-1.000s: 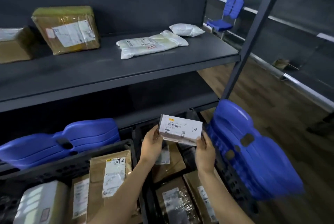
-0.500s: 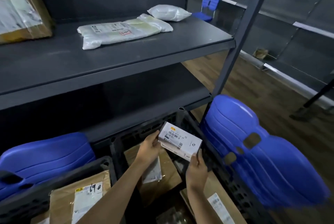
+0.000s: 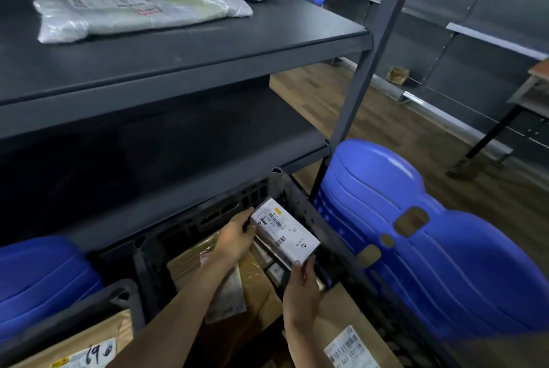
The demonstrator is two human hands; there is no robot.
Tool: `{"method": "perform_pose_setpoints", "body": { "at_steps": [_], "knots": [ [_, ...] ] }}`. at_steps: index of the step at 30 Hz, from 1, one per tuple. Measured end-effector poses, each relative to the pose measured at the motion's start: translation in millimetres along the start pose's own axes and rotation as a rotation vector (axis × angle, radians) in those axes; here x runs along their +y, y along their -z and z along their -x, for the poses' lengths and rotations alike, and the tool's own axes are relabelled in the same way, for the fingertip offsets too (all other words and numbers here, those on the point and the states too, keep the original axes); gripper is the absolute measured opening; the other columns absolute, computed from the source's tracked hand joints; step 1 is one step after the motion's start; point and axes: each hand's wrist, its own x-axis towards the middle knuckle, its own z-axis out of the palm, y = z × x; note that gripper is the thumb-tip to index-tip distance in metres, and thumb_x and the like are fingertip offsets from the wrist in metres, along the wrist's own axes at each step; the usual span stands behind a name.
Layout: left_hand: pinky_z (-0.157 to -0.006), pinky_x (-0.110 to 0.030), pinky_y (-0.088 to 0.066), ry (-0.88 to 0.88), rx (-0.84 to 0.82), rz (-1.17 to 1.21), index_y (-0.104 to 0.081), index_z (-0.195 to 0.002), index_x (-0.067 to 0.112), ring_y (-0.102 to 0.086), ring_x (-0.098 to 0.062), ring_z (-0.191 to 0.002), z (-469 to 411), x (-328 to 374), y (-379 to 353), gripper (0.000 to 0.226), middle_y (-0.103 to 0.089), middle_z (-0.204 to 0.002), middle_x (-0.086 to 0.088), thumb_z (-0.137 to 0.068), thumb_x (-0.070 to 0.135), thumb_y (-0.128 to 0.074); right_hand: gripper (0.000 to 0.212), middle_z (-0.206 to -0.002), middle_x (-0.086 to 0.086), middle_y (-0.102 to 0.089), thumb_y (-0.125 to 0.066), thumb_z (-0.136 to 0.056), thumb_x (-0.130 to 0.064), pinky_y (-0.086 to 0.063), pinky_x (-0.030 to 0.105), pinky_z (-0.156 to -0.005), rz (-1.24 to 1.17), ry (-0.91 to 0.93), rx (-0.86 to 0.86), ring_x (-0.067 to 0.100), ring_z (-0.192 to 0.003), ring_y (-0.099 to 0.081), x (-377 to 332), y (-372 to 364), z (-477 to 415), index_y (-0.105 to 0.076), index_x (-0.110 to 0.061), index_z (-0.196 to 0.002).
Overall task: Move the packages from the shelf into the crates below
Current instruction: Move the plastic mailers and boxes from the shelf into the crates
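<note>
Spanning both hands (image 3: 234,240) (image 3: 301,287): white box (image 3: 285,232), above crate (image 3: 335,237).

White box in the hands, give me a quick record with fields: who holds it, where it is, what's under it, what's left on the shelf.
held by: left hand and right hand, one at each end
item: white box, tilted
position: inside black crate, far right corner
beneath: brown packages
on shelf: two white poly bags

Single head view, angled forward-down, close over black crate (image 3: 312,210) beneath shelf (image 3: 178,49)
</note>
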Motion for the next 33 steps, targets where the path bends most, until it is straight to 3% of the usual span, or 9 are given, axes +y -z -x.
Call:
{"method": "perform_pose_setpoints", "body": {
  "at_steps": [3,9,15,19,25,30,33],
  "knots": [
    [-0.101,-0.018,-0.031,0.011,-0.018,-0.04,-0.044,-0.143,0.014,-0.045,-0.018,-0.132,-6,-6,-5,0.049,-0.046,-0.145,-0.003,-0.095,0.011,-0.054,0.051,-0.149,0.0,-0.043,-0.039,-0.102,-0.032,-0.033,0.034,-0.109,0.035,-0.023,0.0,0.021,-0.135,-0.041,4,-4,-4,-0.025,-0.027,-0.152],
    [-0.113,-0.027,-0.029,-0.062,-0.06,-0.198,-0.042,-0.144,0.011,-0.04,-0.02,-0.136,-12,-14,-7,0.051,-0.043,-0.148,-0.006,-0.094,0.016,-0.053,0.054,-0.148,0.005,-0.043,-0.038,-0.103,-0.029,-0.035,0.026,-0.1,0.054,-0.045,-0.029,0.025,-0.131,-0.044,8,-9,-13,-0.019,-0.019,-0.153],
    [-0.109,-0.021,-0.023,-0.184,-0.102,-0.386,-0.033,-0.147,0.01,-0.033,-0.018,-0.14,-20,-15,-15,0.051,-0.036,-0.153,-0.007,-0.099,0.017,-0.044,0.057,-0.153,0.005,-0.035,-0.036,-0.103,-0.031,-0.033,0.028,-0.105,0.049,-0.057,-0.059,0.025,-0.135,-0.039,13,-14,-15,-0.013,-0.021,-0.154],
    [-0.118,-0.029,-0.013,-0.151,-0.181,-0.542,-0.013,-0.153,0.006,-0.017,-0.023,-0.147,-28,-21,-20,0.059,-0.016,-0.16,-0.011,-0.102,0.023,-0.036,0.057,-0.155,0.003,-0.032,-0.035,-0.103,-0.031,-0.031,0.028,-0.105,0.078,-0.054,-0.076,0.024,-0.138,-0.035,10,-14,-15,-0.01,-0.023,-0.154],
    [-0.12,-0.038,-0.014,-0.162,-0.212,-0.713,-0.004,-0.153,0.006,-0.015,-0.032,-0.146,-36,-33,-22,0.063,-0.01,-0.16,-0.014,-0.1,0.023,-0.034,0.058,-0.158,-0.001,-0.024,-0.035,-0.103,-0.033,-0.027,0.031,-0.111,0.09,-0.058,-0.148,0.022,-0.142,-0.028,5,-14,-16,-0.007,-0.026,-0.154],
    [-0.121,-0.04,0.003,-0.24,-0.133,-0.927,0.007,-0.152,0.005,0.007,-0.025,-0.149,-10,-18,-30,0.061,0.012,-0.16,-0.011,-0.104,0.029,-0.022,0.069,-0.16,-0.01,0.012,-0.035,-0.102,-0.038,-0.013,0.034,-0.121,0.232,0.072,-0.174,0.011,-0.148,0.0,11,-10,-16,0.011,-0.025,-0.152],
    [-0.121,-0.042,0.007,-0.337,-0.166,-0.994,0.011,-0.151,0.005,0.014,-0.025,-0.148,14,-15,-40,0.062,0.021,-0.156,-0.009,-0.104,0.036,-0.016,0.064,-0.156,-0.011,0.022,-0.023,-0.103,-0.041,0.004,0.027,-0.119,0.538,0.228,-0.285,0.008,-0.145,0.018,11,0,-22,0.014,-0.021,-0.152]
  ]
}}
